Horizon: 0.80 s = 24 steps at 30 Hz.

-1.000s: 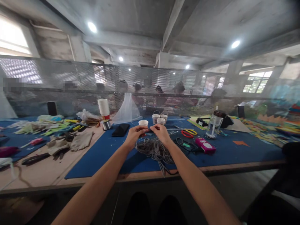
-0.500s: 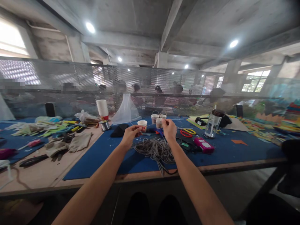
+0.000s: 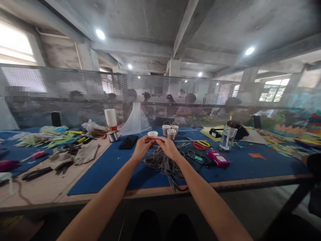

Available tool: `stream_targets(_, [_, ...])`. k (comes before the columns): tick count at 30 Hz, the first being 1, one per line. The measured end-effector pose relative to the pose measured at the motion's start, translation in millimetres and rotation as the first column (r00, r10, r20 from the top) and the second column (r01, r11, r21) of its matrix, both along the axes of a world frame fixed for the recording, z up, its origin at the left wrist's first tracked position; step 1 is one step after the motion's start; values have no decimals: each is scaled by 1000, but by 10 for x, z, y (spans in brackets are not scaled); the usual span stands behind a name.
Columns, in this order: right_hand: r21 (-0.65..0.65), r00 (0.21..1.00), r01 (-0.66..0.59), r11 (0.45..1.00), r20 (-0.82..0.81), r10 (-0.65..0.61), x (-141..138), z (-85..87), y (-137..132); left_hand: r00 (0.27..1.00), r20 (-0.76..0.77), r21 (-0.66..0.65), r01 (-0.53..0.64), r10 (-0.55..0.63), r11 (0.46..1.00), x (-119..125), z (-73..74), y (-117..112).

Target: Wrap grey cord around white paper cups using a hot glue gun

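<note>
The left hand [image 3: 142, 147] and the right hand [image 3: 168, 147] come together at their fingertips, just above the far side of a loose bundle of gray cord [image 3: 167, 164]. The thumbs and fingers make a pinching shape, probably for fine control of something small, but I cannot tell whether they are fully closed or what is between them. The bundle lies on the blue mat [image 3: 100, 180], near the table edge, perhaps so that the cord is within easy reach of both hands. Directly beyond the hands stands a paper cup [image 3: 152, 134], partly hidden by them. A little to its right, three small cups with thin looped handles [image 3: 171, 135] stand close in a group, upright, maybe to leave the near space free for handwork. The red-and-yellow-handled scissors [image 3: 200, 146] lie to the right, seemingly kept handy, and a black phone [image 3: 128, 142] rests to the left.
</note>
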State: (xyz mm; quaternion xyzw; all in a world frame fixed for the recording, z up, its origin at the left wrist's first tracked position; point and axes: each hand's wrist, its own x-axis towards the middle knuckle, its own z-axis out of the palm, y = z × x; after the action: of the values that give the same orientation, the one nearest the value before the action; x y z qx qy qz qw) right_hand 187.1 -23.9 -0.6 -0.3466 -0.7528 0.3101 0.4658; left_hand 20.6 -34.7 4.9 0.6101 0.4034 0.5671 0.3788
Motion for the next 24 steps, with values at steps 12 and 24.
stream_targets(12, [-61,996,72,995,-51,-75,94,-73,136,953,-284,63,127,-104,990,39,71,151])
stream_targets(24, [-247,931,162,955,-283,-231,109,-92,245,556,-734,441,-48,391,896,-281,-64,852])
